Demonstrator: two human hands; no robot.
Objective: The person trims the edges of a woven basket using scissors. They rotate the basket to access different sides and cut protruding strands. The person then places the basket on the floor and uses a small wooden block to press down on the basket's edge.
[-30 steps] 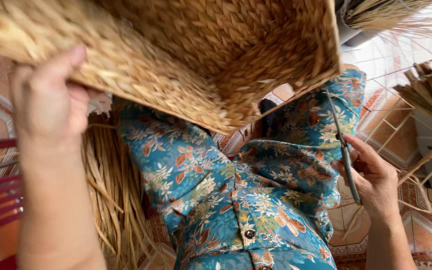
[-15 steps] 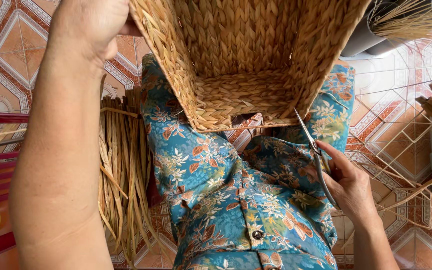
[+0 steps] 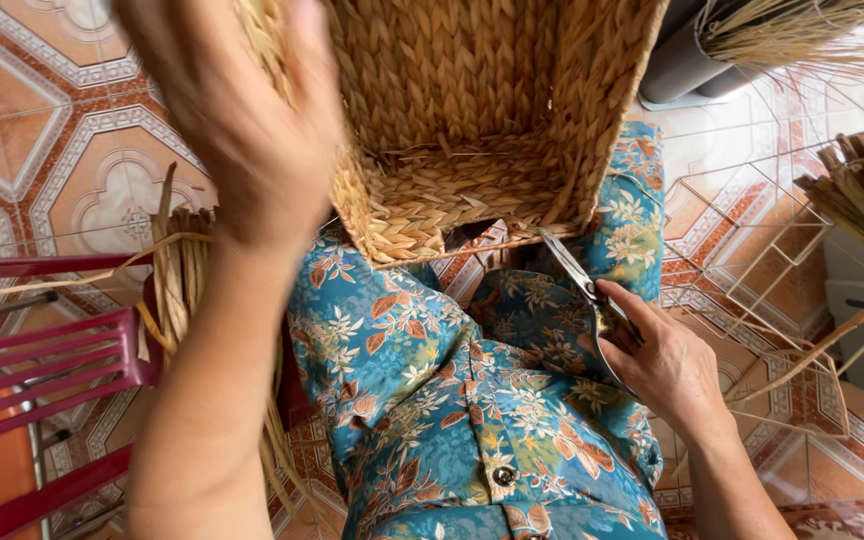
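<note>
left hand [image 3: 242,110] clasped on woven basket [image 3: 472,120] rim; right hand [image 3: 667,360] fingers curled round scissors [image 3: 587,290], blades closed.

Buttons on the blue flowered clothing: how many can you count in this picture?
2. One button sits on the front of the flowered clothing between the arms; a second button is cut by the bottom edge. Folds may hide more.

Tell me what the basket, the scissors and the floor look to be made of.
Basket: dried plant fibre, matte tan, judging by its braided rows and stray ends.
Scissors: metal, probably steel; the blades are grey and glinting.
Floor: glazed tile, likely ceramic, with a repeating orange pattern and a slight sheen.
</note>
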